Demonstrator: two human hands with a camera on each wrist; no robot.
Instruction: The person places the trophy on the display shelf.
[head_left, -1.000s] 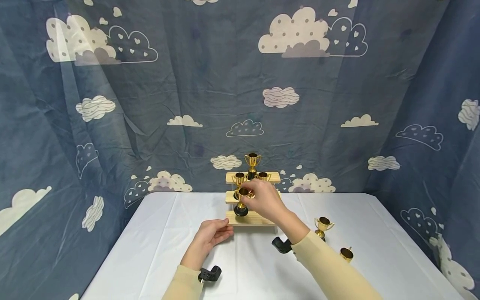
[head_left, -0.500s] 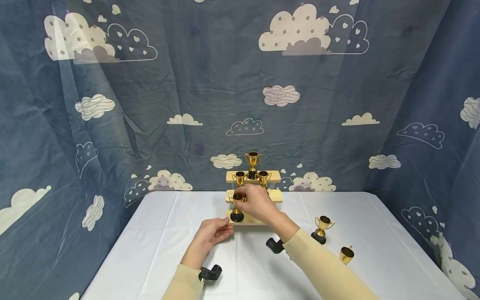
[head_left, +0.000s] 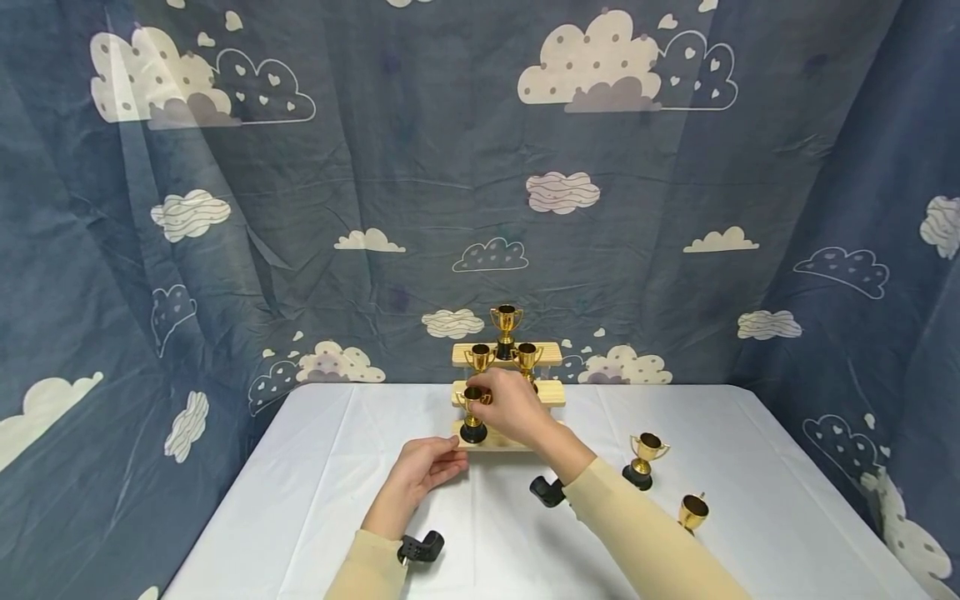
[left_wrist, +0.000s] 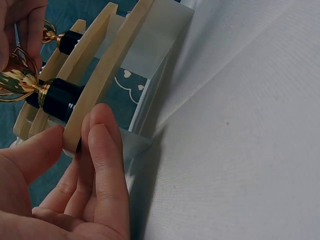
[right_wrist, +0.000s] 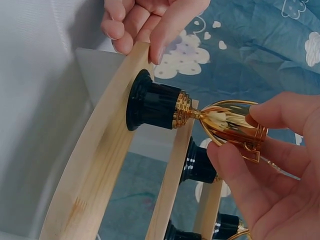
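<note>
My right hand (head_left: 517, 404) pinches the cup of a small gold trophy (right_wrist: 232, 122) between thumb and fingers. Its black base (right_wrist: 155, 106) stands on the left part of the lowest wooden step of a three-step display stand (right_wrist: 95, 165). With thumb above and fingers below, my left hand (head_left: 426, 471) grips the left end of that same step, as the left wrist view shows. Two more trophies stand on the middle step, one left (head_left: 478, 357) and one right (head_left: 528, 357), partly hidden by my right hand. A single trophy (head_left: 506, 327) tops the highest step.
On the white-covered table (head_left: 315, 500), right of the stand, a trophy (head_left: 642, 458) stands upright. Nearer to me, another trophy (head_left: 693, 510) is partly covered by my right sleeve (head_left: 645, 529). A dark blue cloud-patterned curtain (head_left: 420, 167) hangs behind and at both sides.
My right hand has moved the trophy slightly left and down along the lowest step, where its base now rests near the left end. My left hand keeps its hold.
</note>
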